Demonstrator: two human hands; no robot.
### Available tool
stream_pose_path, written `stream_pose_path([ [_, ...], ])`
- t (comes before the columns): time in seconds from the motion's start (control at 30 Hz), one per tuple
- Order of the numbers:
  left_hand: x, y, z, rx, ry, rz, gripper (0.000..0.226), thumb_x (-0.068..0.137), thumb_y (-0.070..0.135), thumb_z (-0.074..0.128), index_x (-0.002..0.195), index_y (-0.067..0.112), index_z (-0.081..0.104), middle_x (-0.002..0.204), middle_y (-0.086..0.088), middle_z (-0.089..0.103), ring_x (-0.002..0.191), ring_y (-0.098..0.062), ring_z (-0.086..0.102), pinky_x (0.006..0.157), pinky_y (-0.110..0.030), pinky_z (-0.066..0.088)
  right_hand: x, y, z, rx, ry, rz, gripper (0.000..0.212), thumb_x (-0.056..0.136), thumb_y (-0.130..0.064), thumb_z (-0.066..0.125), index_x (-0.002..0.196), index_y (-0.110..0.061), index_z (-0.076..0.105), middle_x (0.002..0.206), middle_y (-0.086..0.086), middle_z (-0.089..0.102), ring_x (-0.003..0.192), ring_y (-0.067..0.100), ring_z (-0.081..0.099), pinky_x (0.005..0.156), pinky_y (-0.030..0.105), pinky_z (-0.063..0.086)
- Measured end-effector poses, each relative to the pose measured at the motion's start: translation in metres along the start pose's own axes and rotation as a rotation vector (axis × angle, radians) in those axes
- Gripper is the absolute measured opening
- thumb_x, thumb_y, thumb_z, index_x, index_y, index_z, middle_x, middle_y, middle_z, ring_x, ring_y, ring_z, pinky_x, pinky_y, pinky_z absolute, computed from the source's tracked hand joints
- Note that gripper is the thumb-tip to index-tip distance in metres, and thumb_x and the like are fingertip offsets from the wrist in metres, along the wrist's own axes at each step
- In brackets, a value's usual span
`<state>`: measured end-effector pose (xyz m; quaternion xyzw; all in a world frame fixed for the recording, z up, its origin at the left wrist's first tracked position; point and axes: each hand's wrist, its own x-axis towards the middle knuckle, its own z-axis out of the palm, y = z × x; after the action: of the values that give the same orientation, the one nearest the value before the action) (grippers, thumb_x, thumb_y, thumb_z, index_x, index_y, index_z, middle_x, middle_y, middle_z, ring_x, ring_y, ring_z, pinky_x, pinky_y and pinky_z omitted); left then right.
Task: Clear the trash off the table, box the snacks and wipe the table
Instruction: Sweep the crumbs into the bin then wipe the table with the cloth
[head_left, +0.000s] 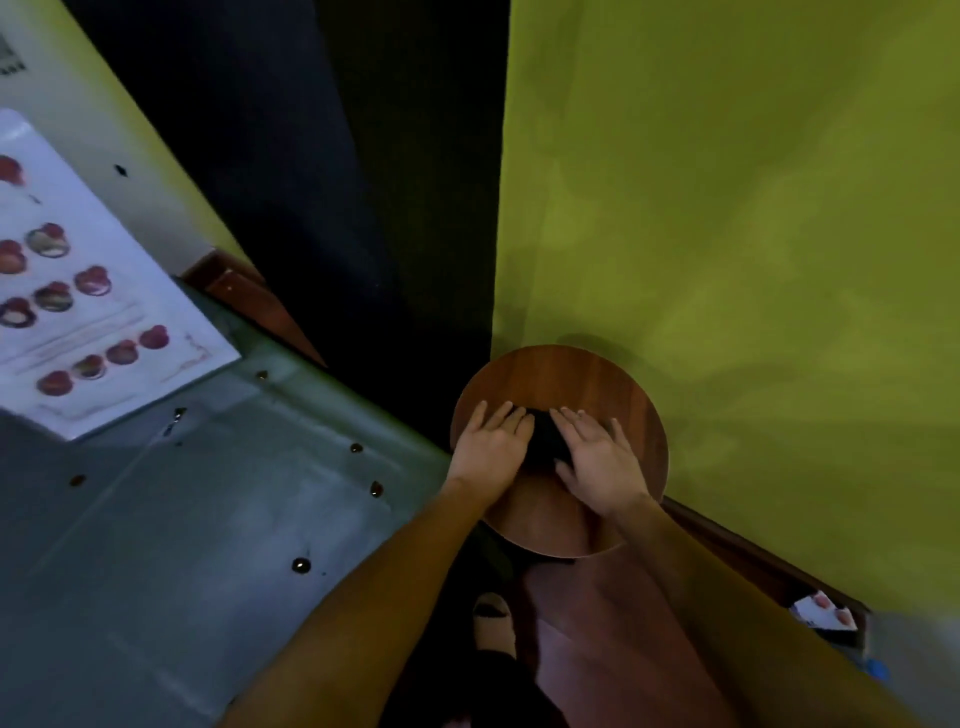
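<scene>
A small round wooden table (566, 374) stands against a yellow-green wall. A dark cloth (543, 439) lies on its top between my hands. My left hand (488, 441) lies flat with straight fingers on the cloth's left edge. My right hand (597, 457) lies flat on its right side, fingers straight and pointing away from me. Most of the cloth is hidden under the two hands. No snacks or trash show on the tabletop.
A grey surface (208, 493) with several small dark bits spreads to the left, with a printed sheet of red fruit pictures (88, 291) on it. A dark gap (363, 208) runs behind the table. A small packet (823, 613) sits low at the right.
</scene>
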<state>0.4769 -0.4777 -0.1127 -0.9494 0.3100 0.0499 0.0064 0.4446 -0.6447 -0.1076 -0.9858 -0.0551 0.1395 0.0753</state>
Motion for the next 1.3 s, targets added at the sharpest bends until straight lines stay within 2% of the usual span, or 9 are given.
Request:
stream_pose_path([
  [0.07,-0.011,-0.017,-0.012,-0.005,0.045,-0.012,0.042,0.077,0.021,0.037,0.098,0.019,0.073,0.097,0.004,0.075,0.102,-0.012,0.068,0.093,-0.037,0.050,0.007,-0.014,-0.013,0.047,0.069,-0.046,0.061,0.092,-0.024,0.053,0.148,-0.016,0.031,0.150,0.001,0.038,0.141,0.015,0.029,0.117,0.038,0.013],
  [0.17,-0.034,-0.043,-0.037,0.010,0.196,-0.059,0.023,0.076,0.022,0.062,0.097,0.024,0.071,0.094,0.006,0.074,0.099,-0.011,0.068,0.096,-0.036,0.048,0.018,-0.043,-0.038,0.080,0.151,-0.143,0.051,0.087,-0.018,0.059,0.136,-0.010,0.048,0.137,0.007,0.054,0.129,0.020,0.047,0.114,0.032,0.023],
  [0.27,-0.075,-0.074,-0.065,-0.044,0.293,-0.137,0.031,0.069,0.026,0.077,0.098,0.025,0.069,0.093,0.007,0.072,0.091,-0.012,0.068,0.093,-0.032,0.049,0.024,-0.089,-0.063,0.120,0.168,-0.284,0.051,0.084,-0.021,0.061,0.134,-0.015,0.051,0.129,0.004,0.060,0.118,0.022,0.055,0.106,0.034,0.036],
  [0.47,-0.226,-0.148,-0.093,-0.044,0.542,-0.351,0.019,0.077,0.024,0.071,0.093,0.019,0.063,0.084,0.000,0.067,0.080,-0.019,0.065,0.090,-0.030,0.042,0.002,-0.246,-0.070,0.132,0.075,-0.522,0.050,0.089,-0.022,0.058,0.137,-0.026,0.046,0.128,0.000,0.060,0.116,0.018,0.057,0.100,0.031,0.043],
  [0.7,-0.465,-0.190,-0.084,0.076,0.597,-0.723,0.022,0.088,0.040,0.049,0.096,0.023,0.062,0.092,0.005,0.066,0.085,-0.015,0.062,0.084,-0.027,0.040,-0.076,-0.457,-0.026,0.284,-0.039,-0.929,0.058,0.082,-0.001,0.058,0.137,-0.015,0.050,0.136,0.004,0.057,0.124,0.019,0.054,0.106,0.020,0.031],
  [0.93,-0.649,-0.170,-0.057,0.033,0.506,-1.258,0.034,0.084,0.032,0.042,0.113,0.024,0.060,0.105,0.006,0.068,0.092,-0.014,0.065,0.086,-0.031,0.049,-0.163,-0.608,0.029,0.231,-0.275,-1.033,0.065,0.093,-0.014,0.051,0.149,-0.031,0.023,0.112,0.011,0.067,0.094,0.024,0.065,0.082,0.034,0.050],
  [1.07,-0.728,-0.139,-0.019,-0.014,0.440,-1.563,0.043,0.080,0.026,0.040,0.118,0.020,0.060,0.112,0.002,0.068,0.100,-0.016,0.066,0.093,-0.035,0.048,-0.188,-0.657,0.060,0.230,-0.293,-0.973,0.065,0.096,-0.011,0.046,0.151,-0.030,0.018,0.111,0.014,0.063,0.092,0.025,0.062,0.082,0.037,0.053],
  [1.17,-0.765,-0.108,0.004,-0.192,0.328,-1.779,0.048,0.092,0.021,0.041,0.140,0.016,0.040,0.143,-0.003,0.046,0.134,-0.020,0.041,0.114,-0.039,0.025,-0.196,-0.679,0.075,0.194,-0.252,-0.840,0.061,0.096,-0.010,0.045,0.151,-0.021,0.020,0.122,0.015,0.058,0.104,0.028,0.060,0.086,0.039,0.050],
  [1.3,-0.798,-0.070,0.022,-0.290,0.174,-2.002,0.054,0.100,0.031,0.029,0.151,0.018,0.016,0.159,-0.001,0.014,0.147,-0.018,0.009,0.118,-0.040,0.006,-0.196,-0.705,0.092,0.140,-0.203,-0.777,0.059,0.096,-0.011,0.041,0.150,-0.012,0.017,0.143,0.017,0.043,0.119,0.035,0.051,0.096,0.046,0.048],
])
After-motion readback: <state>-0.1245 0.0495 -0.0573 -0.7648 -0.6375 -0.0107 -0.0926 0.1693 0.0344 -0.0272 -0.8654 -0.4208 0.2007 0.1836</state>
